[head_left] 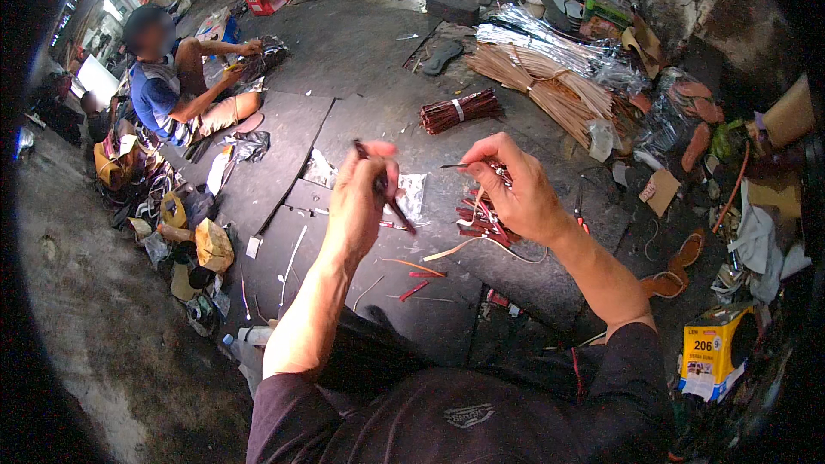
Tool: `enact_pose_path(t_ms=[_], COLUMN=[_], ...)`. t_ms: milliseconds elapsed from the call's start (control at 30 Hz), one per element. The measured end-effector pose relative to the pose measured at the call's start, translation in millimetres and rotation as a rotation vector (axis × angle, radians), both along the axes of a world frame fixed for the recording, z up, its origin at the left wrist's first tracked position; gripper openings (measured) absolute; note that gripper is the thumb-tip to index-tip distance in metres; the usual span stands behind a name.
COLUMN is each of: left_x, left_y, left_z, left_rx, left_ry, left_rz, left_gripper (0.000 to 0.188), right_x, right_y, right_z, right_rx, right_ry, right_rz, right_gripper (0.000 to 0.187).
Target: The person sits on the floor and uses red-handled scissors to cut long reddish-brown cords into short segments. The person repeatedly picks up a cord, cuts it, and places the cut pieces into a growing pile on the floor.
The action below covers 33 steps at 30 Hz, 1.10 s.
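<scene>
My left hand is closed around a dark brown strip, whose lower end slants out past the fingers; motion blurs it a little. To its right, my right hand pinches a thin strip with a dark tip pointing left. A pale, narrow band hangs below that hand. Beneath it lies a loose heap of short dark red strips, partly hidden by the hand. Several cut red pieces and thin offcuts lie on the dark mat nearer to me.
A tied bundle of dark red strips lies ahead, with long tan strips beyond it. Red-handled pliers, brown sandals and a yellow can are at right. Another person sits at far left, handling dark material.
</scene>
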<state>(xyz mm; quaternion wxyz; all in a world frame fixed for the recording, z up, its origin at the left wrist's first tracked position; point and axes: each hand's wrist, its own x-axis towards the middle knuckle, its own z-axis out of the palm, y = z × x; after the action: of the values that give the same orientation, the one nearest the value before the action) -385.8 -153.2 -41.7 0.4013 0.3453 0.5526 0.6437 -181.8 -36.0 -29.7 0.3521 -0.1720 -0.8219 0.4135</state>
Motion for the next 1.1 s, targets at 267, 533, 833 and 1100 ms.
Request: enact_pose_path(t_ms=[267,533,833,1100], left_x=[27.4,36.5,52.7,38.3], left_y=[-7.1,-1.3,7.1,18.9], left_z=[19.2,7.4,2.0,33.2], left_rx=[-0.352,-0.313,-0.174,0.031], left_ry=[-0.257,-0.582,-0.335,-0.106], left_rz=[-0.43,-0.813,-0.476,-0.251], left_gripper=[0.032,0.044,0.024,0.036], right_x=[3.8,17.8,39.3,294.1], right_y=[13.1,12.2,30.6,88.8], right_z=[-7.2,-15.1,-20.3,-328.9], right_rx=[0.334,0.322,-0.06,-0.17], right_ry=[0.148,0.132,0.013,-1.052], right_rz=[0.109,0.122,-0.058,-0.384], right_gripper=[0.018,0.025,0.024,0.045])
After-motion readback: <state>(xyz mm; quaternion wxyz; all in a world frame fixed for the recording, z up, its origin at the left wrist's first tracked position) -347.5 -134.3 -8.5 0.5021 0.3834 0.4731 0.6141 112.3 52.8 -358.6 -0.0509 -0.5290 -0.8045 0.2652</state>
